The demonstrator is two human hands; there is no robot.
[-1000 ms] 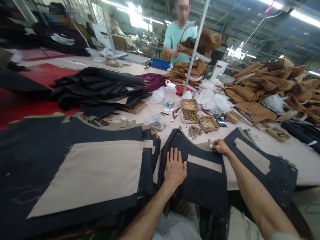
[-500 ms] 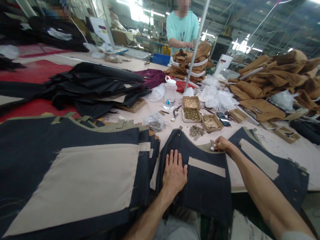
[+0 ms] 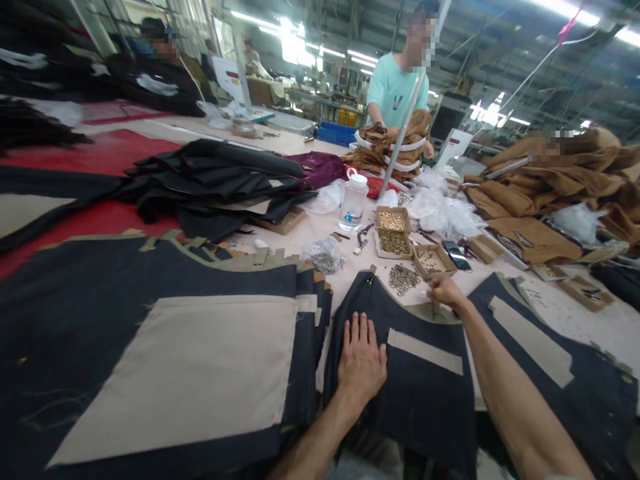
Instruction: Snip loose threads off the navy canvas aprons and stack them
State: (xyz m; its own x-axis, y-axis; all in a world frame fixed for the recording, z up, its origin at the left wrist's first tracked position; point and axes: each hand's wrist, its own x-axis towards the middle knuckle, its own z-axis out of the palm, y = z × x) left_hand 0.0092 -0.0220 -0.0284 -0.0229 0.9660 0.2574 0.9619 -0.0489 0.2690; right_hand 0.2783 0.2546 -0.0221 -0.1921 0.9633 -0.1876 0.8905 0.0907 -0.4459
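Note:
My left hand (image 3: 362, 363) lies flat, fingers stretched out, on a dark navy cloth panel (image 3: 425, 393) with a beige strip and an olive-bound curved edge. At the top of that edge my right hand (image 3: 446, 292) is closed in a pinch. Something small and white shows at its fingertips, too small to name. Just below those fingers, a short olive fabric tab (image 3: 436, 311) sits on the binding. A small metal fitting (image 3: 370, 280) is on the panel's upper left corner.
To the left lies a stack of similar panels (image 3: 200, 347); another panel (image 3: 550, 353) lies right. Beyond are loose metal rings (image 3: 404, 279), cardboard boxes of fittings (image 3: 433, 260), a water bottle (image 3: 353, 203) and a phone (image 3: 457, 256). A co-worker (image 3: 397, 87) stands behind brown garments.
The view has turned slightly left. My right hand has lifted a little off the bound edge, uncovering the tab. My left hand stays flat. The co-worker has shifted posture.

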